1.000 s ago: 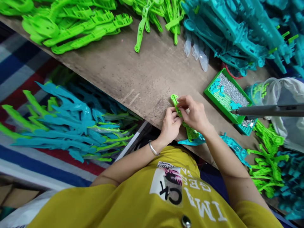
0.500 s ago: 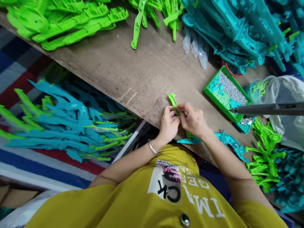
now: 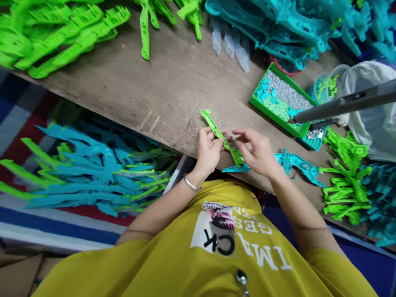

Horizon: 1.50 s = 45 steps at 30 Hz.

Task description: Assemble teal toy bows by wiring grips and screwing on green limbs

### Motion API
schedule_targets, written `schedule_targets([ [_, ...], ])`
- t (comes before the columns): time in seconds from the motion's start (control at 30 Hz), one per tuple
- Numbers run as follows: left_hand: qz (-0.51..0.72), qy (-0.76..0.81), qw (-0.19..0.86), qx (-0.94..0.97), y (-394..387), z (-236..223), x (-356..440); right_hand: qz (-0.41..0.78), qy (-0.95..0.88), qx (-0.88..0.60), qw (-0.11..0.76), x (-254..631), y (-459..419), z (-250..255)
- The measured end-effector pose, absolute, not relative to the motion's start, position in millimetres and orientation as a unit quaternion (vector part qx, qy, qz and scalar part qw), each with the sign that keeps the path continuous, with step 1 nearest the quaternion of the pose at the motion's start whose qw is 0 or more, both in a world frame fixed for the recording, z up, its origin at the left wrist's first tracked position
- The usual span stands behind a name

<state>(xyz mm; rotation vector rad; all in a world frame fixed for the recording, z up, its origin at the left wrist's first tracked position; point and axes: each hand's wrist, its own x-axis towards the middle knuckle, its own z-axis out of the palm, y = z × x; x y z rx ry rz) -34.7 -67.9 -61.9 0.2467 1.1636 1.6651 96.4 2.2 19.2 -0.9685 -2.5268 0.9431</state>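
Observation:
A slim bright-green plastic part (image 3: 213, 124), narrow and long with a hooked upper end, is pinched in my left hand (image 3: 208, 150) near the table's front edge. My right hand (image 3: 258, 152) hovers just right of its lower end, thumb and forefinger apart, with nothing visible in its grasp. Whether a fingertip touches the green part I cannot tell. Below and behind my right hand lies a teal plastic part (image 3: 298, 164), long and curved, partly hidden by the hand and wrist.
Right of my hands stands a green tray (image 3: 272, 113) of small silvery pieces and teal bits. A grey rod-like tool (image 3: 337, 108) points over it. Green parts (image 3: 346, 177) lie at right; teal parts (image 3: 272, 24) and green parts (image 3: 68, 33) are heaped behind. More teal parts (image 3: 89, 165) lie below left.
My right hand has come away from the green part and its fingers have parted. The left hand still holds the part, now showing more of its length. The camera view has shifted.

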Motion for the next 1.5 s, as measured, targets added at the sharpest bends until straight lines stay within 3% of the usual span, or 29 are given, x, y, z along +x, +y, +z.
schedule_targets([
  [0.2,0.677,0.502,0.530,0.096,-69,-57,-37,0.180,-0.888,-0.413,0.087,107,-43,6],
  [0.53,0.659,0.519,0.530,0.124,-73,-51,-38,0.104,-0.913,-0.387,0.071,105,-52,-4],
  [0.7,0.651,0.530,0.502,0.206,-76,-61,-37,0.102,-0.917,-0.383,0.048,108,-48,-12],
  [0.97,0.645,0.548,0.477,0.238,-74,-74,-36,0.197,-0.881,-0.407,0.138,122,-42,-12],
  [1.2,0.641,0.554,0.464,0.259,-75,-77,-36,0.177,-0.871,-0.438,0.134,119,-37,-20],
  [1.5,0.642,0.560,0.446,0.275,-77,-81,-35,0.135,-0.859,-0.494,-0.017,105,-38,-3],
])
